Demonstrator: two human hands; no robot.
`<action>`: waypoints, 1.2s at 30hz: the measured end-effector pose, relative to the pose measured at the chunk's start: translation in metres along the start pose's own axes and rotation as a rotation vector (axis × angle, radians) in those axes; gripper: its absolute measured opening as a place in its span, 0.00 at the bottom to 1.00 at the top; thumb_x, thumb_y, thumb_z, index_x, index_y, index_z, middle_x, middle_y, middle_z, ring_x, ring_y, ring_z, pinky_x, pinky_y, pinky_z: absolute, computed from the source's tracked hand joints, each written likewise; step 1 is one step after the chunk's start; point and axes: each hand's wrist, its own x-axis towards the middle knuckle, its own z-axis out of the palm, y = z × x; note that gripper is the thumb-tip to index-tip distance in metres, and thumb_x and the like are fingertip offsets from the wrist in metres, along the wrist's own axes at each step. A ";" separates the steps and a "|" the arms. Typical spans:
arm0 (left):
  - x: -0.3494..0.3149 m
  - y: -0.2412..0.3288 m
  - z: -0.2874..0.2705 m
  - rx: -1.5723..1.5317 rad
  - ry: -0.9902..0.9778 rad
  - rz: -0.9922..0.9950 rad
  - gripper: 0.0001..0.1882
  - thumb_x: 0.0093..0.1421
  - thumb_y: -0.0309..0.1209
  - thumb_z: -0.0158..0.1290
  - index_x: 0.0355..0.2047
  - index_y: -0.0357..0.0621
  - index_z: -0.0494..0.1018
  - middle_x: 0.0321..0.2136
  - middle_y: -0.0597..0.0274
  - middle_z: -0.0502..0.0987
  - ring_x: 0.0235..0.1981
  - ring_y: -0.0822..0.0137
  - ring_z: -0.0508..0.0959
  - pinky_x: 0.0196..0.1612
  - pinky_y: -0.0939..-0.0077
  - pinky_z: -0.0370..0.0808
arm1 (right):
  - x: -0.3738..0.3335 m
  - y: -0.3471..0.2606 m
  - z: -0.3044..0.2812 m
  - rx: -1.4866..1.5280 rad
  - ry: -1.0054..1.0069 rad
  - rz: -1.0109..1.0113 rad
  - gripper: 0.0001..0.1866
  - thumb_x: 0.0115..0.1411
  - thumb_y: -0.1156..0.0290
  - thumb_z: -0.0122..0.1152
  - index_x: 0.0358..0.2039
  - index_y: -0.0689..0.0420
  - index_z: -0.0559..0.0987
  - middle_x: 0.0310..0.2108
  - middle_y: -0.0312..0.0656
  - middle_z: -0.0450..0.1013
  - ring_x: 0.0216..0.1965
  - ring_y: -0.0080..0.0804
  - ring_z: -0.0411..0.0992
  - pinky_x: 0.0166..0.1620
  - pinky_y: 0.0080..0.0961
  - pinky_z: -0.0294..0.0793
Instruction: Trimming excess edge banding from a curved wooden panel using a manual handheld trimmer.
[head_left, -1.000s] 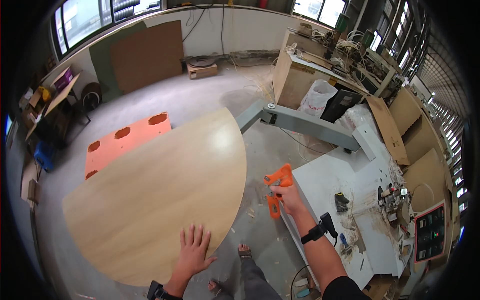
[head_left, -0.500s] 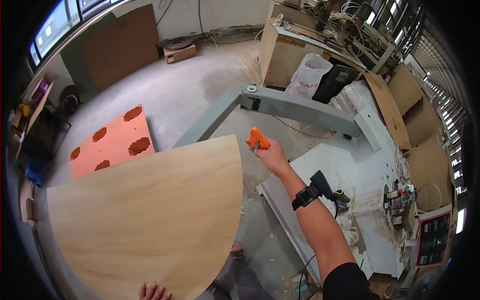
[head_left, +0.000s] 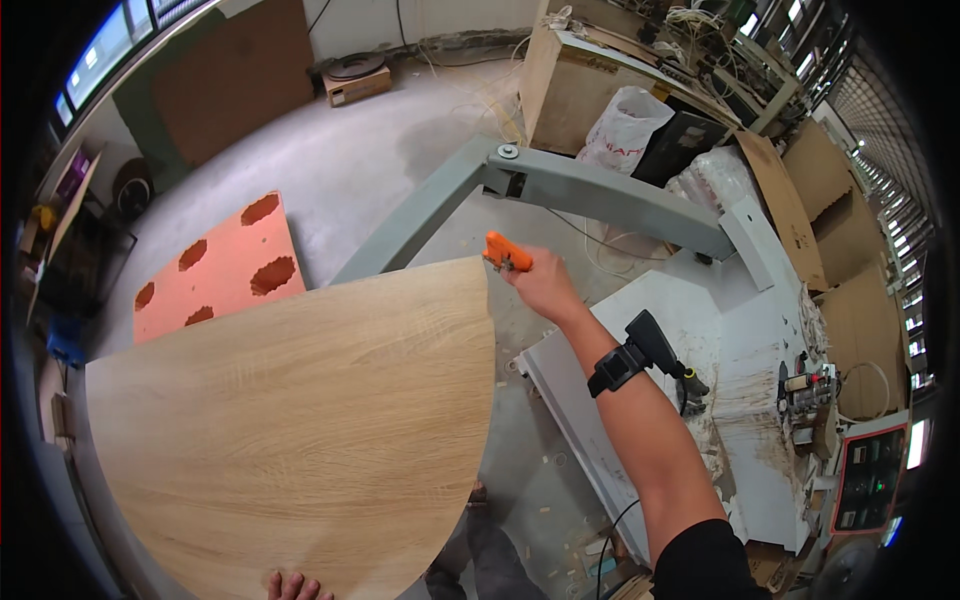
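Note:
A large wood-grain board (head_left: 300,420) with a curved right edge and a straight far edge fills the lower left. My left hand (head_left: 298,587) is at its near rim, fingertips closed over the top face; the thumb and palm are out of the picture. My right hand (head_left: 545,285) is closed round an orange hand tool (head_left: 507,253), whose exact kind I cannot make out. The tool's front end is at the board's far right corner; whether it touches is unclear. A black wrist strap with a device (head_left: 622,366) is on my right forearm.
A grey metal arm (head_left: 600,195) spans behind the board to a pale machine (head_left: 640,340) at right, with a control panel (head_left: 868,475). An orange-pink panel with ragged holes (head_left: 215,265) lies beyond the board. A plastic bag (head_left: 622,130) and cardboard (head_left: 780,205) stand farther back.
My right hand has brought the orange tool slightly left and up, against or close to the board's far right corner. My left hand stays at the near rim, and the view has shifted slightly.

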 end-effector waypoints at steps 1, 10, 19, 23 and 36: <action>0.000 0.001 -0.001 -0.010 -0.006 -0.006 0.31 0.59 0.54 0.43 0.53 0.48 0.75 0.59 0.47 0.68 0.66 0.43 0.59 0.68 0.35 0.47 | 0.002 0.003 0.001 -0.007 0.001 -0.007 0.16 0.55 0.71 0.63 0.46 0.57 0.80 0.26 0.42 0.74 0.29 0.28 0.69 0.39 0.26 0.70; -0.002 0.002 0.002 -0.009 -0.006 -0.005 0.28 0.56 0.47 0.46 0.53 0.47 0.75 0.59 0.48 0.69 0.66 0.45 0.59 0.68 0.35 0.47 | 0.001 -0.010 -0.001 -0.025 -0.032 0.038 0.17 0.55 0.71 0.62 0.47 0.51 0.81 0.36 0.51 0.79 0.38 0.46 0.77 0.43 0.32 0.73; 0.002 0.001 -0.003 -0.036 -0.016 -0.006 0.27 0.57 0.47 0.45 0.52 0.47 0.75 0.59 0.47 0.69 0.67 0.45 0.58 0.68 0.35 0.46 | 0.004 -0.008 0.001 0.012 -0.021 0.021 0.16 0.55 0.74 0.62 0.45 0.59 0.80 0.26 0.39 0.73 0.29 0.27 0.68 0.39 0.26 0.70; 0.001 0.001 0.000 -0.035 0.012 0.001 0.27 0.57 0.46 0.45 0.53 0.47 0.75 0.58 0.48 0.70 0.67 0.47 0.59 0.68 0.35 0.46 | 0.004 -0.008 0.002 0.027 -0.016 -0.004 0.15 0.55 0.74 0.62 0.44 0.60 0.80 0.25 0.38 0.73 0.29 0.26 0.67 0.38 0.26 0.69; 0.005 0.002 -0.006 -0.067 0.013 -0.021 0.28 0.53 0.42 0.47 0.53 0.49 0.75 0.58 0.50 0.70 0.67 0.48 0.59 0.68 0.35 0.47 | 0.000 -0.018 0.000 -0.012 -0.032 0.031 0.17 0.55 0.74 0.60 0.47 0.53 0.81 0.34 0.48 0.79 0.36 0.38 0.77 0.43 0.29 0.73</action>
